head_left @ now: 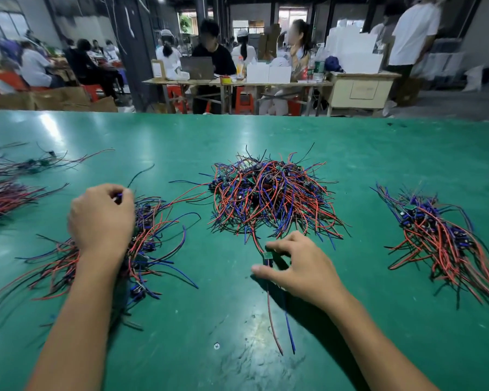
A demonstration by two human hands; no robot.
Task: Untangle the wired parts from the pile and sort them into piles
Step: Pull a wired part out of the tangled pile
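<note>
A tangled pile [271,198] of small circuit boards with red, blue and black wires lies mid-table. My left hand [102,218] is over a sorted pile [150,244] at the left, its fingers curled round a wired part with a blue end showing at the fingertips. My right hand [297,266] is just below the tangled pile, thumb and fingers pinching a small green board [268,257]. That board's red wire runs up into the pile, and its red and blue wires [283,325] trail toward me. Another sorted pile [446,241] lies at the right.
The green table [237,362] has two more wire bundles [9,182] at its far left edge. A screw head [216,346] sits in the worn patch near me. Beyond the table's far edge, people sit at desks with boxes.
</note>
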